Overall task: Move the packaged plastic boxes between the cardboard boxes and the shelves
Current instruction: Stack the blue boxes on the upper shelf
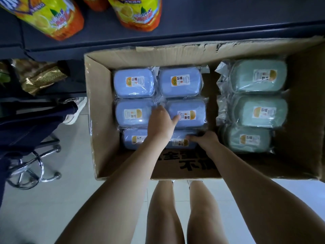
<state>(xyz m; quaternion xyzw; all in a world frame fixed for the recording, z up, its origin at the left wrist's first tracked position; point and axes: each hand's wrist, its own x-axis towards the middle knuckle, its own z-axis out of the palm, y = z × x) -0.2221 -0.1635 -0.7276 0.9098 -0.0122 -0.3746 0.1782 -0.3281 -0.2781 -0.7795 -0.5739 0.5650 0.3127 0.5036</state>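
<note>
Head view: mid-frame, the right hand [206, 139] curls over the near edge of a blue packaged box [193, 106], fingertips hidden; the left hand [161, 123] clasps its left side, thumb on the lid. It lies in the cardboard box [100, 103], below the shelf [211, 27] at top.

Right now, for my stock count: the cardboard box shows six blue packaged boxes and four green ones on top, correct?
Not four: the head view shows three green packaged boxes in the cardboard box; the six blue packaged boxes are right.
</note>
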